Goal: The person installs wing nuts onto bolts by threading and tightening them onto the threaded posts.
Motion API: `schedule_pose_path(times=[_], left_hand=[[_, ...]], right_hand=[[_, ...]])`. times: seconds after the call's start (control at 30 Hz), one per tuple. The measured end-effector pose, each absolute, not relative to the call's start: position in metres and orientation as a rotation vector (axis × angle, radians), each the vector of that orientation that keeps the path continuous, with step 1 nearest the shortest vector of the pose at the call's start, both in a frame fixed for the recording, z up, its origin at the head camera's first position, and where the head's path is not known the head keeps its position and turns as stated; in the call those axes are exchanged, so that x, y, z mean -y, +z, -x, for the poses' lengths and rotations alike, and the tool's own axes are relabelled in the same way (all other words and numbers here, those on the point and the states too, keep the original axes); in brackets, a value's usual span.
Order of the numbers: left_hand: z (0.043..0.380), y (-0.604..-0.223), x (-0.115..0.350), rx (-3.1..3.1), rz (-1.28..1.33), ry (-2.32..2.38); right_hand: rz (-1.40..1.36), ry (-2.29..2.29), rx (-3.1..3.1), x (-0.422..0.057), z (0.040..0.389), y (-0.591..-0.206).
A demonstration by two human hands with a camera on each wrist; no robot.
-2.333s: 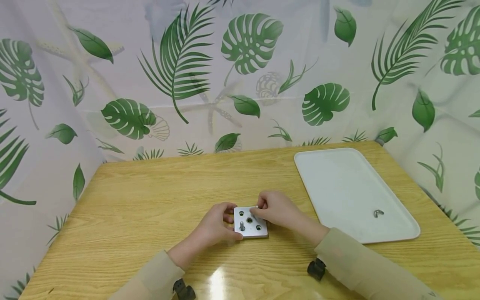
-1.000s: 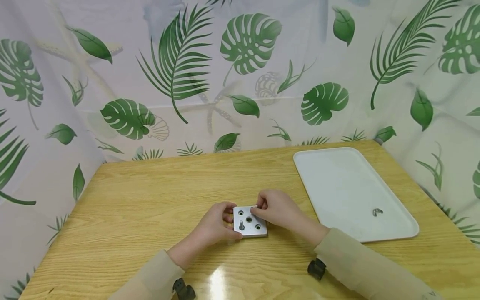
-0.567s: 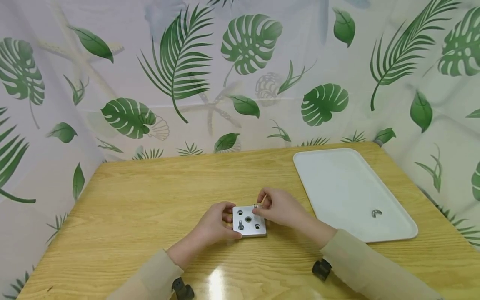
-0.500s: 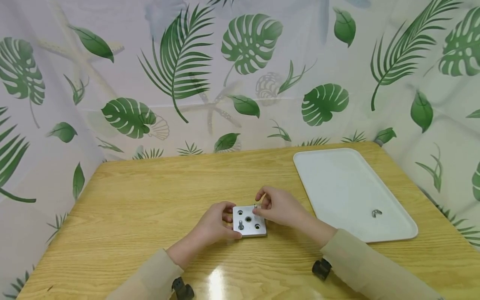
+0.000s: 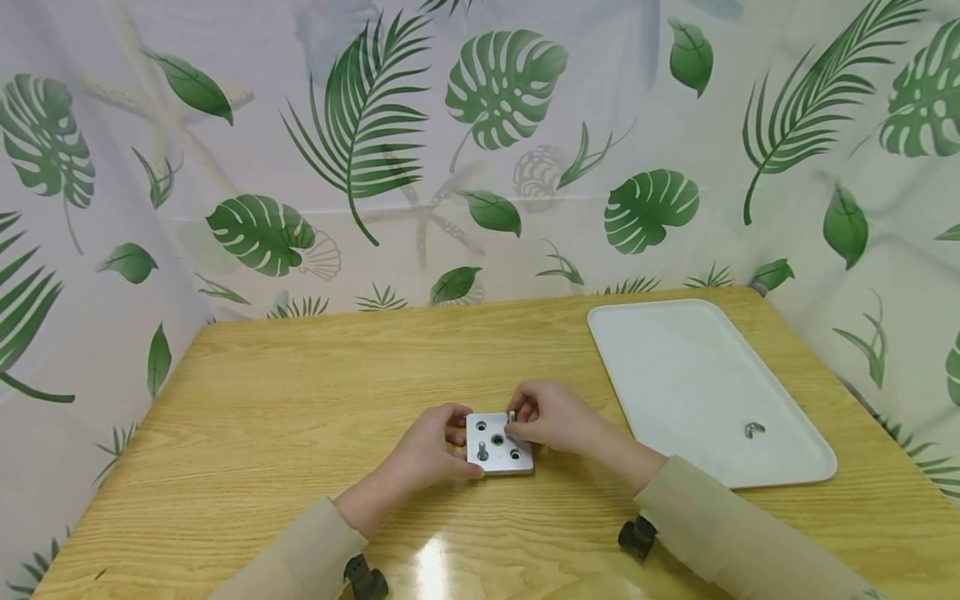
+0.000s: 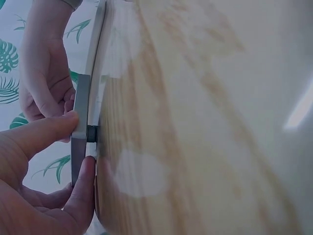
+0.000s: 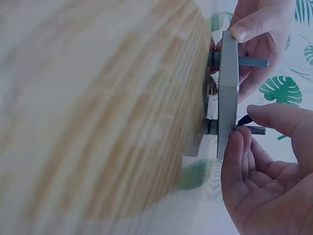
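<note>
Was walled on three sides with pale leaf-printed cloth (image 5: 480, 171) around a wood-grained table (image 5: 360, 367) showing white glare (image 5: 431, 567).

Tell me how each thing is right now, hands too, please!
Metal plate, level, raised a little above the wooden table
Near bolt, standing up through the plate
Far bolt, standing up too
Left hand, gripping the plate
Right hand, fingers curled around the far bolt
White tray, lying flat
Small curved metal piece, lying on the tray
</note>
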State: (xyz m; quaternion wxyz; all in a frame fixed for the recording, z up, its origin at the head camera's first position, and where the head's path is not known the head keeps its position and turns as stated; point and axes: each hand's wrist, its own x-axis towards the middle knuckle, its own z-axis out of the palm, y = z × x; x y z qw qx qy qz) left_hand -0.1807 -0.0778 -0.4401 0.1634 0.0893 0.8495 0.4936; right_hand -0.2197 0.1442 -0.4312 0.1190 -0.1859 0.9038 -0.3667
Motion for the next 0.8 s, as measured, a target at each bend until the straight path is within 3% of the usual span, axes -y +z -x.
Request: schedule_pose_path(times=[0.27,0.8], left_hand=[[0.179,-0.439,0.077,-2.482,-0.273,1.367],[0.179,-0.438,0.076,-2.462,-0.26,1.4]], right_hand=[[0.415,-0.994,-2.7,-0.137,0.217,-0.427],[0.439,-0.752,-2.852,-0.131,0.213,-0.42]])
